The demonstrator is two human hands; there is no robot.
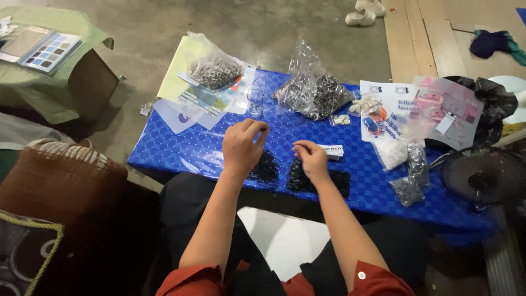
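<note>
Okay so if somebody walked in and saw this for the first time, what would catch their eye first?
Probably the bright blue checked table cover in the middle, against the grey floor. Next, the two hands above it: the left hand and right hand are raised with fingers pinched, over two dark piles of small beads at the near edge. Behind them sit clear plastic bags of small metal bits.

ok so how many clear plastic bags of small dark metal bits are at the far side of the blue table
2. One bag lies at the far left on the papers; the other bag, bigger, sits far centre beside a small glass. Smaller packets at right aren't counted.
</note>
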